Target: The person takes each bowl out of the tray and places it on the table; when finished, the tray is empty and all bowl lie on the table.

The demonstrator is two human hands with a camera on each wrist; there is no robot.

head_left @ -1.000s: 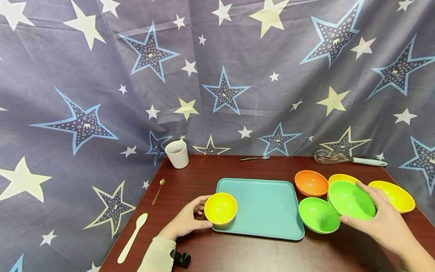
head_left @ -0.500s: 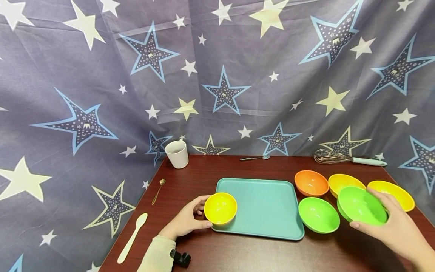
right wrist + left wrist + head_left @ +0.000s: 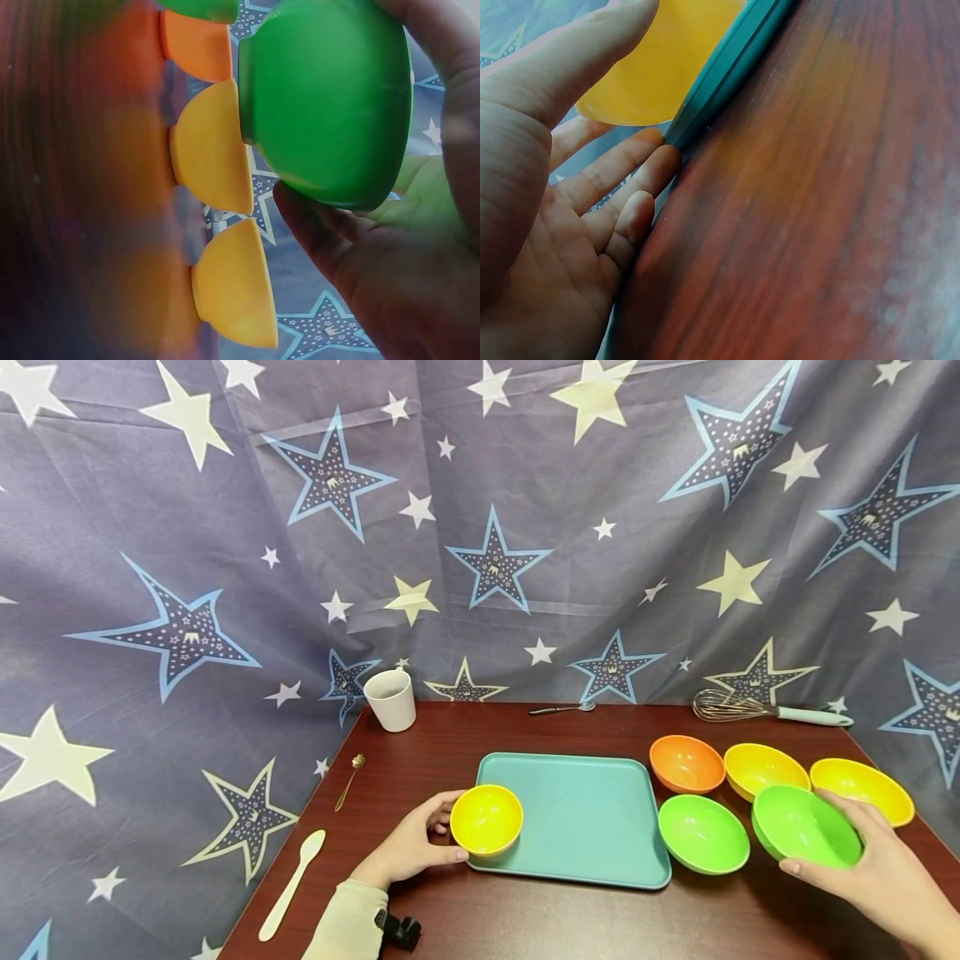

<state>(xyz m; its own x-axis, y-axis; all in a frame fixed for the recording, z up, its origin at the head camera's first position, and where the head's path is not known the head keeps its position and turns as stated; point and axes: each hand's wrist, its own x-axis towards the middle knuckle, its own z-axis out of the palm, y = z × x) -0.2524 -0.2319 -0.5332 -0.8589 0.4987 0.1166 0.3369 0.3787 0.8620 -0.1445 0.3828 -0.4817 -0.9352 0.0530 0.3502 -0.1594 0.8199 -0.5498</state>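
Observation:
In the head view, my left hand [image 3: 412,843] holds a small yellow bowl [image 3: 487,820] at the left front corner of the teal tray [image 3: 577,827]. The thumb lies on its near side and the fingers reach behind it; the left wrist view has the bowl [image 3: 660,67] beside the tray's rim. My right hand [image 3: 873,868] grips a green bowl [image 3: 806,827] by its side, between thumb and fingers. In the right wrist view, this green bowl [image 3: 330,105] is raised above the table, its base showing. Another green bowl [image 3: 703,835] stands right of the tray.
Behind the green bowls stand an orange bowl [image 3: 686,764] and two yellow bowls [image 3: 765,770]. A whisk [image 3: 772,710], a small dark-handled utensil [image 3: 562,709] and a white cup [image 3: 390,700] line the back. A white spoon [image 3: 292,885] and a small gold spoon [image 3: 350,782] lie left.
My right hand has moved the green bowl to the right and slightly toward me, away from the other green bowl. The left hand and its yellow bowl have stayed still.

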